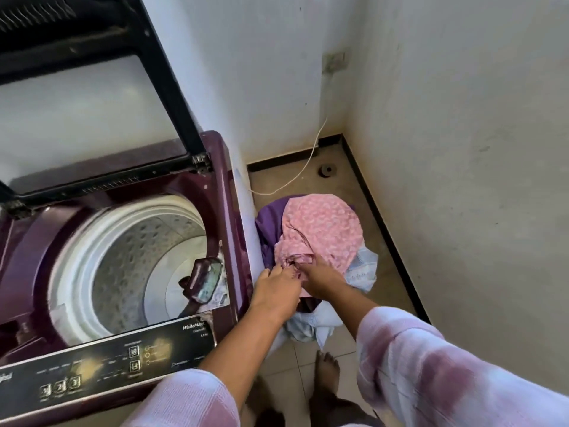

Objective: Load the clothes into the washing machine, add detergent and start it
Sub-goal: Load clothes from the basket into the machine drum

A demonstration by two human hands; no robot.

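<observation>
A: Nearest to us, what is shown?
B: Two pale, pink-blotched sleeves [431, 374], a bare foot [328, 368] on the tiled floor [388, 280], and, at left, the dark control panel [107, 365] of the washing machine [224, 186].
A: And the hands?
B: Both are down at the pile of clothes [311, 325]. The left hand [277, 291] pinches the dark-trimmed edge of the pink garment [323, 229]. The right hand [320, 280], touching the left, has its fingers curled into the same edge.
A: Where does the pile lie?
B: On the floor, just beside the machine's right flank. The pink garment is on top, over a purple cloth [268, 223] and a light blue cloth [361, 269].
A: The machine itself?
B: Maroon, top-loading. Its lid [92, 118] stands raised, and the drum [129, 257] shows its perforated steel wall.
A: Farthest back?
B: A white cable [308, 161] runs from the floor up the wall [277, 87] to a socket [334, 61]. A small dark ring [327, 171] sits on the floor in the corner, near the cable.
</observation>
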